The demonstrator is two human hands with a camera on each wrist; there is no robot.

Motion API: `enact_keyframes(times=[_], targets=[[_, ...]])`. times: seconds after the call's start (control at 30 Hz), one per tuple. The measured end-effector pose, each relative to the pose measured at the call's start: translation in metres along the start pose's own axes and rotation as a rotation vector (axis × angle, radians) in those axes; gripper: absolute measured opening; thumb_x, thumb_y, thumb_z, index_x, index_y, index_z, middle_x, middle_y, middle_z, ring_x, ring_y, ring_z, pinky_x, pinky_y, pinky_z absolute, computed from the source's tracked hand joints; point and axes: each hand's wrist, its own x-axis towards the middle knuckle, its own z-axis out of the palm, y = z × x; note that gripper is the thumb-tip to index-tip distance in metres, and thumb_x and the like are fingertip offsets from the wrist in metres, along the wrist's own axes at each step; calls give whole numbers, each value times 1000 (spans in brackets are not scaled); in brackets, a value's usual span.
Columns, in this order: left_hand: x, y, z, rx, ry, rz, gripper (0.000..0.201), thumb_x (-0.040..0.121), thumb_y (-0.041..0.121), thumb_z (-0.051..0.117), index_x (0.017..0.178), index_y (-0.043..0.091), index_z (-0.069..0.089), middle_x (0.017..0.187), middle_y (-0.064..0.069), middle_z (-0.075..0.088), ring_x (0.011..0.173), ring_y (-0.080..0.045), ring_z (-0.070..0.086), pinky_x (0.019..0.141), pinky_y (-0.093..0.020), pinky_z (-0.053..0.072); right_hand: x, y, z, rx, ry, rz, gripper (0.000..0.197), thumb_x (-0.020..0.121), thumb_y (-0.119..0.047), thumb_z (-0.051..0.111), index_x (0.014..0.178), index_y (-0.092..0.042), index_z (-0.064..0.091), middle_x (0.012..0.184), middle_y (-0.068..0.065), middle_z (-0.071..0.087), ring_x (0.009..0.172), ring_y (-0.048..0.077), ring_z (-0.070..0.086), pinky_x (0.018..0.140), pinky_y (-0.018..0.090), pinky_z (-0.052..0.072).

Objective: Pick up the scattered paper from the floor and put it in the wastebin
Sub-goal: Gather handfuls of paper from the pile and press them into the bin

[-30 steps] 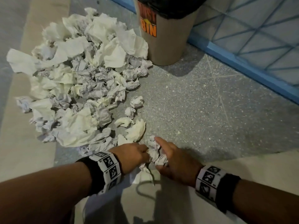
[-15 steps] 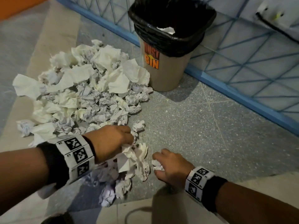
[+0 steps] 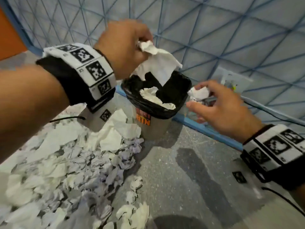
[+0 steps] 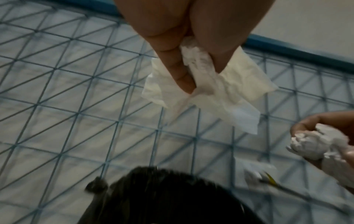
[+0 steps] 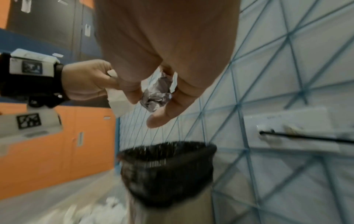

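Observation:
My left hand (image 3: 125,47) hangs over the wastebin (image 3: 158,129), a beige bin with a black liner (image 3: 132,95), and pinches a crumpled white sheet (image 3: 156,63) (image 4: 216,87) that dangles above the opening. Just right of the rim, my right hand (image 3: 212,103) grips a small crumpled paper ball (image 3: 198,94) (image 5: 157,92) between its fingers and thumb. White paper (image 3: 156,98) lies inside the bin. A big heap of crumpled paper (image 3: 66,162) covers the floor to the left of the bin.
A blue lattice-patterned wall (image 3: 214,38) rises right behind the bin, with a blue skirting strip (image 3: 206,131) at its foot. A few loose paper balls (image 3: 136,180) lie on the grey speckled floor. Orange cabinets (image 5: 47,144) stand off to the left.
Both hands have risen from the floor with paper in them and moved to the bin: the left over its opening, the right beside its rim. The head view has tilted up.

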Motion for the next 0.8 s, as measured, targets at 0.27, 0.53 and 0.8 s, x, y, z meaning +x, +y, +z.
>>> enact_keyframes(times=[0.27, 0.53, 0.8], targets=[[34, -11, 45, -238, 109, -362, 23, 86, 19, 55, 105, 6, 56, 112, -12, 57, 102, -27, 53, 78, -26, 34, 88, -46, 39, 63, 238, 180, 48, 61, -55, 68, 97, -33, 45, 94, 0, 67, 77, 27, 69, 69, 48, 58], [-3, -43, 62, -160, -300, -313, 35, 86, 26, 54, 121, 18, 60, 125, -5, 59, 115, -22, 54, 94, -26, 39, 94, -13, 47, -91, 40, 259, 51, 87, -49, 46, 128, -19, 51, 117, 9, 62, 92, 39, 67, 79, 54, 55], [-132, -80, 41, -14, -582, -119, 31, 80, 30, 46, 95, 16, 69, 91, -5, 67, 83, -26, 62, 73, -25, 40, -25, 17, 90, -184, -91, -90, 16, 89, -21, 57, 104, -22, 63, 89, -10, 58, 69, -8, 51, 67, 5, 38]])
